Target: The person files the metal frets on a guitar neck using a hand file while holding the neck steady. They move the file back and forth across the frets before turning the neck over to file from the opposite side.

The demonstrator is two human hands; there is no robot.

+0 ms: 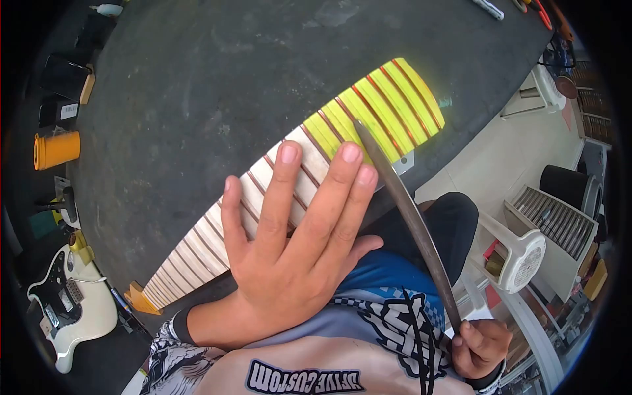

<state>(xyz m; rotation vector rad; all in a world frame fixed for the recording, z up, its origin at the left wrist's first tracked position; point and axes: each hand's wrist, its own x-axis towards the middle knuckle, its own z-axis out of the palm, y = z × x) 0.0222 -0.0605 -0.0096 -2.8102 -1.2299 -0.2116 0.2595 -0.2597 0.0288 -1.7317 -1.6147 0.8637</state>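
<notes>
A dark surface (178,125) carries a guitar neck (308,150), set diagonally, its coppery frets (392,110) bare between yellow and whitish bands (357,108). Banding looks complete along the visible length. A long file (415,220) overlies the yellow section; filing seems under way, though which frets are finished cannot be told. The left hand (296,263) spreads its grip flat on the neck, grasping nothing; the right hand (484,349) closes its grip round the file's near end.
</notes>
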